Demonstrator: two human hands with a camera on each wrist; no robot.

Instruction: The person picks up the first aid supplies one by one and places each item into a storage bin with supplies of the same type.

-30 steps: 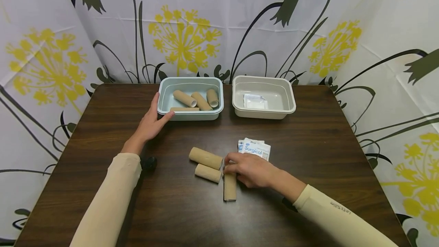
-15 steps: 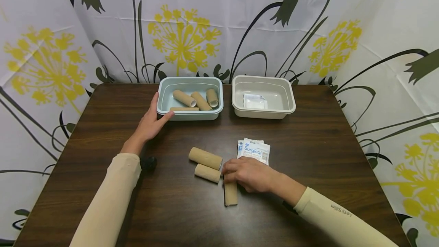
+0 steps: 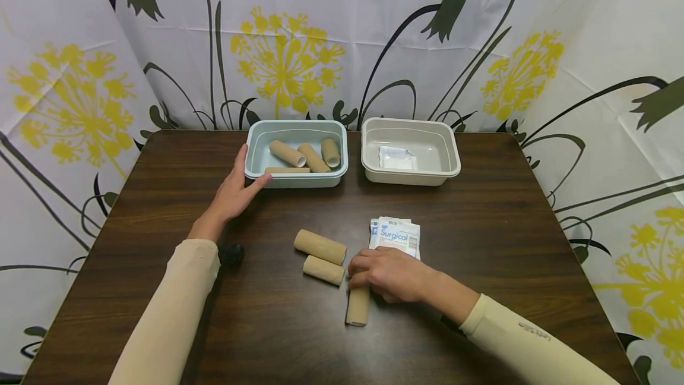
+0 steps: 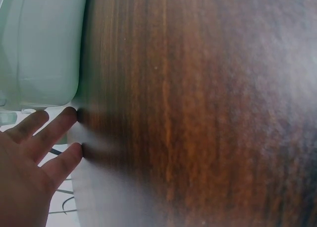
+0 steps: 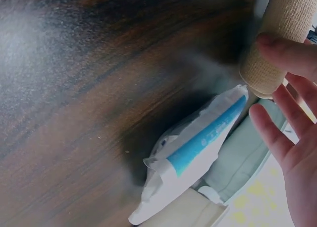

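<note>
My right hand (image 3: 392,274) pinches the upper end of a cardboard tube (image 3: 358,308) lying near the table's middle. In the right wrist view, the thumb and fingers are on either side of that cardboard tube (image 5: 285,33). Two more tubes, a longer one (image 3: 320,246) and a shorter one (image 3: 323,270), lie just left of the hand. White packets labelled "Surgical" (image 3: 398,235) sit right behind it, partly covered by the hand. My left hand (image 3: 232,192) rests with spread fingers against the left front corner of a pale blue bin (image 3: 299,182).
Several cardboard tubes (image 3: 288,153) lie inside the blue bin. Right of it stands a beige bin (image 3: 408,178) with white packets (image 3: 397,158) in it. A flowered curtain (image 3: 320,34) hangs behind the brown table (image 3: 513,212).
My right hand has drawn the tube a little toward the table's front, and the tube's near end has swung slightly left. My left hand and both bins stay put.
</note>
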